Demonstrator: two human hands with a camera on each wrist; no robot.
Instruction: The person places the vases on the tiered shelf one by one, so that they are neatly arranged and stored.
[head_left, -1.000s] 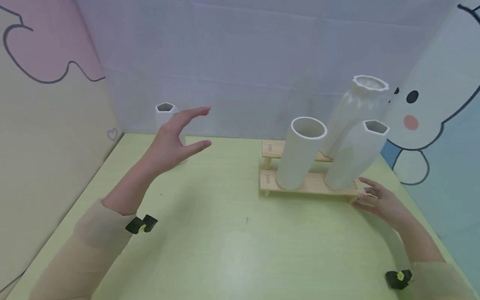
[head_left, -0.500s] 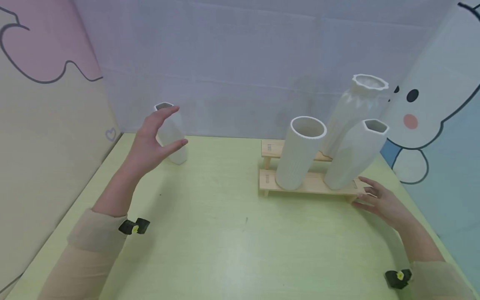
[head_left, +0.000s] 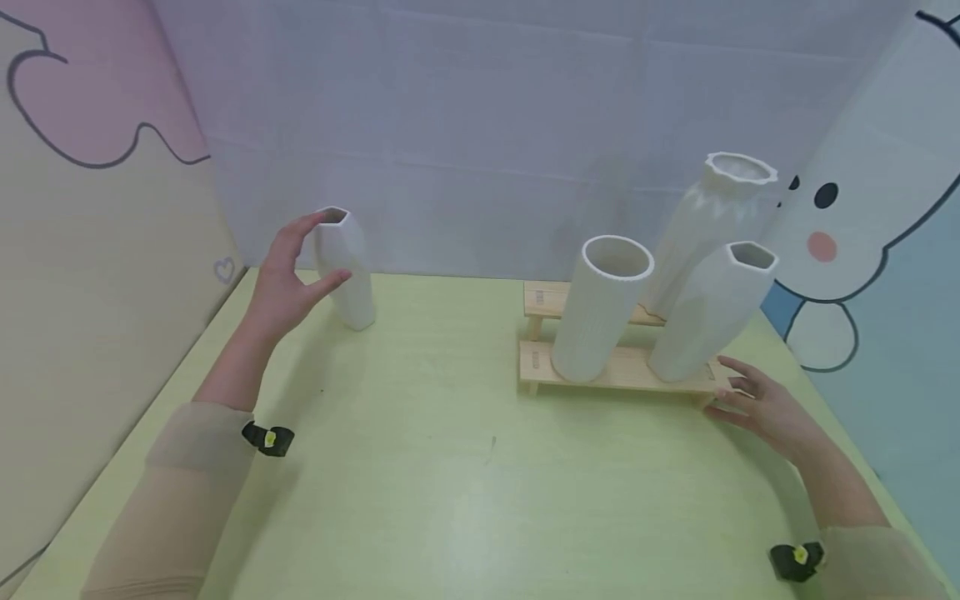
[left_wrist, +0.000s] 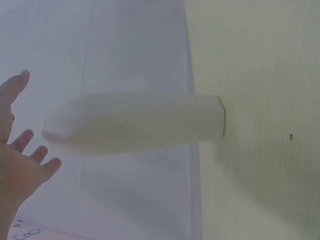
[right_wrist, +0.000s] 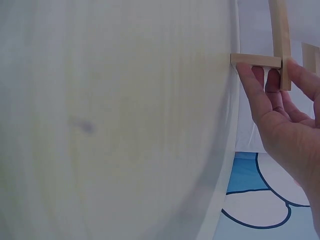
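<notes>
At the back left of the table, a white faceted vase (head_left: 347, 250) with an angular mouth stands upright. My left hand (head_left: 283, 287) is beside its upper part, thumb and fingers spread about it. In the left wrist view the fingertips (left_wrist: 52, 166) show apart from the vase (left_wrist: 135, 122). On the right, my right hand (head_left: 765, 412) grips the right end of a two-step wooden stand (head_left: 536, 367). The right wrist view shows the thumb on the board (right_wrist: 281, 40) and the fingers curled at the leg (right_wrist: 255, 60).
The lower step bears a white ribbed cylinder vase (head_left: 600, 317) and a second white faceted vase (head_left: 708, 308). Behind them, a taller white vase (head_left: 701, 217) with a wavy rim stands on the upper step. Cloth walls (head_left: 480, 150) border the pale green table (head_left: 450, 467).
My left hand has moved left, from in front of the lone vase to its left side, so more of the vase shows. My right hand and the stand have stayed put.
</notes>
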